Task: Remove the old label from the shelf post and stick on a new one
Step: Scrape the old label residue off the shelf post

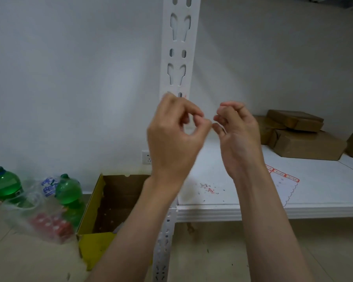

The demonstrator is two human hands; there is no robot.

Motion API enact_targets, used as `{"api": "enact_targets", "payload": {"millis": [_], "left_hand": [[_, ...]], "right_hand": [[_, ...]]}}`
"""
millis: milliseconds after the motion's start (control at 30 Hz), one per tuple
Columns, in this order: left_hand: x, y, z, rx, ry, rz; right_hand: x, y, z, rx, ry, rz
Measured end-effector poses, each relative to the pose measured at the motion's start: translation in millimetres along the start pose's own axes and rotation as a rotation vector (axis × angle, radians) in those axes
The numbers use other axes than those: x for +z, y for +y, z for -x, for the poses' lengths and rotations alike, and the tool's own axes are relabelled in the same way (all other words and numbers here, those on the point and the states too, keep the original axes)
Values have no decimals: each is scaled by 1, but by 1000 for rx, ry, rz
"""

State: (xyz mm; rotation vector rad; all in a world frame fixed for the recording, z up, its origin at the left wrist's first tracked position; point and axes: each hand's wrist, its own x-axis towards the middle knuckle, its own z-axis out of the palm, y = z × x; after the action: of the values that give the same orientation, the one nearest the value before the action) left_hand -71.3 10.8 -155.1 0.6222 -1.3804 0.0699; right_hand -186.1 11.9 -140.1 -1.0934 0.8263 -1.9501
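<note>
Both hands, the left hand (175, 127) and right hand (235, 127), pinch fingertips together before the shelf post (178, 58); whether they hold a scrap is unclear. Red residue just above them suggests removal is nearly done. New labels wait on the sheet (283, 184) right of the wrists, unstuck.

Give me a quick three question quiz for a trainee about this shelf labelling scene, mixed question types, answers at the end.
1. True or false: both hands, left hand and right hand, are raised in front of the shelf post.
2. Where does the label sheet lie? A) on the floor B) on the white shelf C) in the yellow box
3. Fill in: the bottles by the wall are ____ in colour.

Key: 1 true; 2 B; 3 green.
</note>
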Motion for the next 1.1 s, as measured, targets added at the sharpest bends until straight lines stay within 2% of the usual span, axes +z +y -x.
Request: {"api": "enact_targets", "payload": {"millis": [133, 300, 533, 867, 1100], "left_hand": [[-23, -20, -19, -203, 190, 135], [-36, -42, -22, -423, 229, 208], [-37, -41, -24, -466, 155, 266], [-34, -40, -23, -449, 149, 236], [-31, -41, -21, -442, 164, 223]], "right_hand": [[21, 11, 6, -47, -136, 127], [43, 20, 12, -86, -185, 198], [64, 29, 18, -170, -166, 352], [71, 45, 19, -536, 37, 549], [74, 44, 20, -587, 67, 602]]}}
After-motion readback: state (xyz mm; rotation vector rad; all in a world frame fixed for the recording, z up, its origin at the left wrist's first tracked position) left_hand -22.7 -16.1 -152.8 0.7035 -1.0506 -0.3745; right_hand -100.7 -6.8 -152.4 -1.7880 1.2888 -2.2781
